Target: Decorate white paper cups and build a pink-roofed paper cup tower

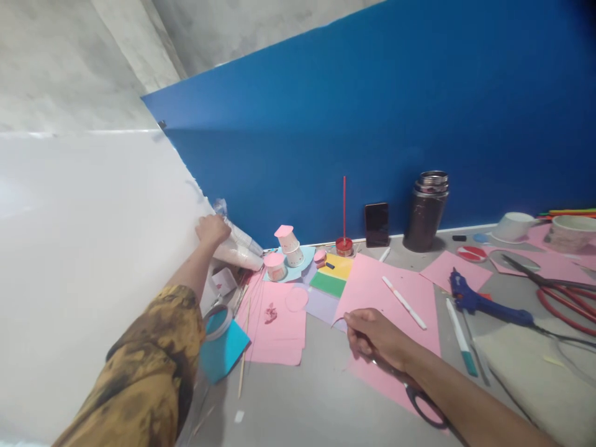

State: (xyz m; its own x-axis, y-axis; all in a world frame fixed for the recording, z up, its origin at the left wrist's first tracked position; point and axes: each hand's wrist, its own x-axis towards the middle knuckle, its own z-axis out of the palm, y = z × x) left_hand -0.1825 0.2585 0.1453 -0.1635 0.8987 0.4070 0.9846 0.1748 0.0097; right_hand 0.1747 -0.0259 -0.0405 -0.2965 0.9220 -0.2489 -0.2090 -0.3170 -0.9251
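My left hand (212, 230) reaches to the far left corner and grips the end of a stack of paper cups (239, 248) wrapped in clear plastic, lying on its side against the white wall. My right hand (375, 338) rests on a pink paper sheet (372, 288), closed round a pair of scissors (421, 400) whose black handle loops show under my wrist. A thin curved strip pokes out from the fingers to the left. Decorated pink-topped paper cups (286, 248) stand on a light blue sheet just right of the stack.
A blue glue gun (484, 304), white pens (404, 302), red-handled scissors (559, 298), a dark flask (426, 211), a phone (377, 224) leaning on the blue board, a tape roll (217, 321), wooden skewers (244, 347) and coloured paper sheets lie about the grey table.
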